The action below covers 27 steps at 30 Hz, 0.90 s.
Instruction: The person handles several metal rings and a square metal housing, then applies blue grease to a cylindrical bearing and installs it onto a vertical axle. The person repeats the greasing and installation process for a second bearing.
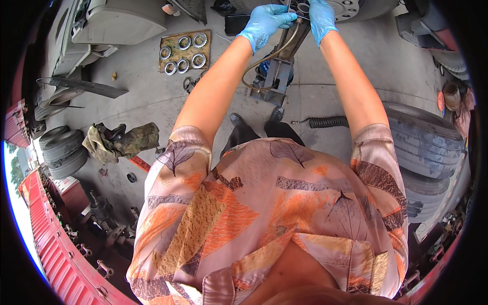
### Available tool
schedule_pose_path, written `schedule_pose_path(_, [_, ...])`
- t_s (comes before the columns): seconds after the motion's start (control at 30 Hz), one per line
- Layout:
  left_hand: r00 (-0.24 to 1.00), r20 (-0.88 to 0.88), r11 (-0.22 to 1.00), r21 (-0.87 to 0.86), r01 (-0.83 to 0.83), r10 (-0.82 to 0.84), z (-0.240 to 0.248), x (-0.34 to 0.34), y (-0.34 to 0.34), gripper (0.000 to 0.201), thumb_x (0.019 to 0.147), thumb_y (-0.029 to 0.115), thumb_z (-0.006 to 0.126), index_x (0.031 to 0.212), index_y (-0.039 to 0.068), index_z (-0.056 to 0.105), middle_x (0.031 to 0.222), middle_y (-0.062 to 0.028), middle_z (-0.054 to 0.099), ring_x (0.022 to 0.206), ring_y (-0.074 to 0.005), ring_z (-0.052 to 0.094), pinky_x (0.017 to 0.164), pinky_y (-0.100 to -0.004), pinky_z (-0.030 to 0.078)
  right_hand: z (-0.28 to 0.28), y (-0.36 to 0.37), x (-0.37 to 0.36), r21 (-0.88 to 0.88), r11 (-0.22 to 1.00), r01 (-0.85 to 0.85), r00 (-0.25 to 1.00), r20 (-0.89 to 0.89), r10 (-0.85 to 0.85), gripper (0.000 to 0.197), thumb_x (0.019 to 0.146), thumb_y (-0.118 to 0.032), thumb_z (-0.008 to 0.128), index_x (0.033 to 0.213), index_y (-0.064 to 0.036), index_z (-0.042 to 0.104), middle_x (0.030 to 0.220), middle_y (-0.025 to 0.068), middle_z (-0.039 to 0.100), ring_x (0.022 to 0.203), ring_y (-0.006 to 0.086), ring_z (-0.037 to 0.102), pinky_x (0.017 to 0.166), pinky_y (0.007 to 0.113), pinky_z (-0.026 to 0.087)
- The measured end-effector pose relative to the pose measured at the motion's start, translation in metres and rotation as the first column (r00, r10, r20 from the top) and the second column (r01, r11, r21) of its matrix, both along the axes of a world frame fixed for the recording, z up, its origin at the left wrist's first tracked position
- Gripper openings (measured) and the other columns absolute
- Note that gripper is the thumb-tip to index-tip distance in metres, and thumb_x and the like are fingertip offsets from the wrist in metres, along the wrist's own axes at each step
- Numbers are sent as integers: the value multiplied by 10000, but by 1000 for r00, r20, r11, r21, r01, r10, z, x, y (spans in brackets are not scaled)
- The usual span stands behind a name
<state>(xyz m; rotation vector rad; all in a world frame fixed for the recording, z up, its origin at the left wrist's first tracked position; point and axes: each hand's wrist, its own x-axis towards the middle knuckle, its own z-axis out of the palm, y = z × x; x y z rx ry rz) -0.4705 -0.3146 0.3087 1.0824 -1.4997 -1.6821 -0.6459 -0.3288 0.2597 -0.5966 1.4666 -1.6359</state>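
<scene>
Both hands wear light blue gloves and are raised at the top of the view, close together. My left hand [265, 25] is closed, its fingertips pinched beside a thin metal piece too small to make out. My right hand [322, 21] has its fingers curled next to a round metal fitting [303, 8]; the top edge cuts off part of that hand, and what it grips is hidden. From between the hands a brownish hose [247, 71] loops down to the left. Behind the right hand is a wheel hub [347, 7] with bolt holes.
A jack-like metal stand [277, 76] with a blue base stands below my hands. Several metal rings [197, 60] lie on a stained board [175, 40]. Stacked tires [424, 140] stand at right, more tires [63, 152] at left. A coiled black hose [328, 122] lies near my feet.
</scene>
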Motion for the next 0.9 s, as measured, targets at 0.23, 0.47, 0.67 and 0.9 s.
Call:
schedule_pose_path(0.23, [996, -5, 995, -38, 94, -94, -3, 11, -13, 349, 865, 168, 714, 1141, -32, 644, 1000, -112, 700, 873, -149, 677, 828, -274, 546, -2, -2, 3, 46, 997, 68, 992, -114, -62, 198, 955, -161, 531, 914, -16, 659, 820, 42, 646, 704, 143, 570, 637, 300, 465])
schedule_pose_path(0.47, [966, -187, 961, 180, 211, -178, 6, 42, -26, 399, 869, 94, 690, 1204, -88, 574, 995, -130, 696, 868, -177, 671, 796, -273, 530, 6, 2, 31, 102, 988, 119, 974, -204, -96, 254, 952, -216, 527, 973, -9, 672, 873, 85, 664, 752, 169, 595, 689, 308, 476])
schedule_pose_path(0.67, [940, -250, 945, 171, 278, -232, 12, 86, -32, 323, 859, 87, 696, 1131, -73, 627, 975, -112, 699, 855, -159, 665, 784, -267, 530, 49, 21, 96, 164, 949, 271, 927, -311, -211, 331, 955, -257, 515, 952, 56, 620, 863, 125, 661, 719, 201, 611, 660, 350, 479])
schedule_pose_path(0.9, [909, -330, 901, 260, 347, -255, 0, 143, -38, 305, 834, 169, 714, 1092, 17, 654, 972, -101, 686, 877, -203, 656, 777, -314, 534, 15, 23, 154, 28, 918, 396, 914, -106, -392, 321, 960, -229, 426, 975, 60, 567, 928, 158, 644, 774, 238, 609, 723, 363, 491])
